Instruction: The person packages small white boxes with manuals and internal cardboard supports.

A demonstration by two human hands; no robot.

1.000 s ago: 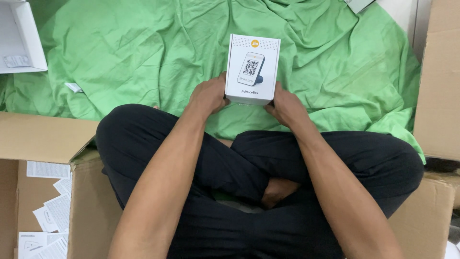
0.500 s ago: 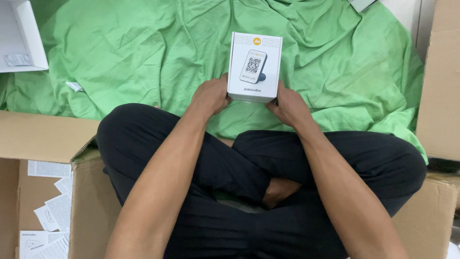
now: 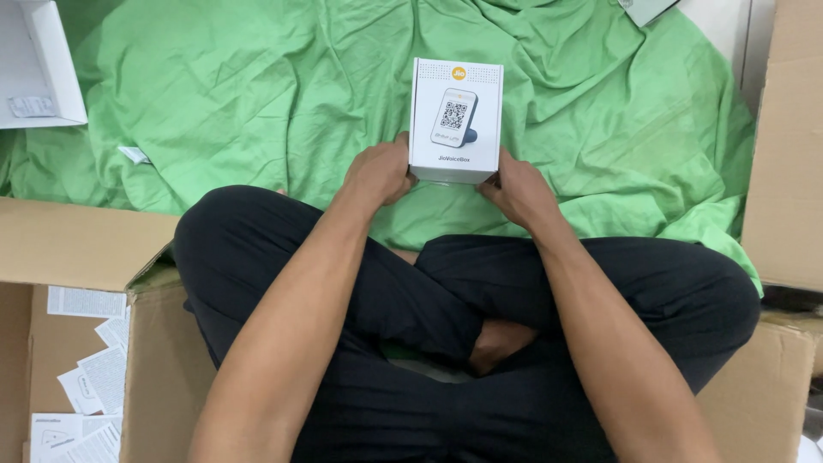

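Far left, an open cardboard carton [image 3: 77,257] with printed paper slips [image 3: 86,377] inside, and a white tray [image 3: 39,69] at the green cloth's [image 3: 257,103] top left corner. Moving in, the left hand [image 3: 377,171] is curled around the lower left edge of the small white box [image 3: 455,120], gripping it. The box stands upright over the middle of the cloth, just ahead of the crossed legs, picture side up toward the camera. On its other side the right hand [image 3: 514,190] clamps the lower right corner. It looks like stiff, smooth card, probably light, maybe slippery; opposite side edges seem the safest hold. Far right, a tall cardboard box [image 3: 784,146].
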